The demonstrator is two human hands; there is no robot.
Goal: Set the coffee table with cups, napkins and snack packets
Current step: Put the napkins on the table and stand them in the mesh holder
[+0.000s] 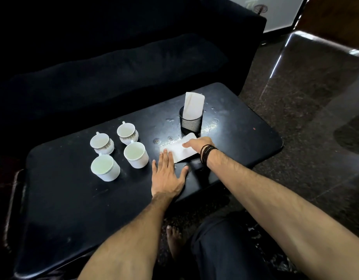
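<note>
Cups, four of them, sit in a square on the black coffee table (73, 199): two patterned cups (127, 133) behind, two plain cups (136, 155) in front. One napkin (181, 150) lies flat near a mesh holder (191, 123) with more napkins. The left hand (167, 174) lies flat and open, fingertips on the napkin. The right hand (200, 144) presses it, fingers partly hidden.

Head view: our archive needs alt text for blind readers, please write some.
Both hands, left hand and right hand, press a white napkin flat on a black coffee table. Four white cups stand left of it; a mesh holder with napkins stands behind.
</note>
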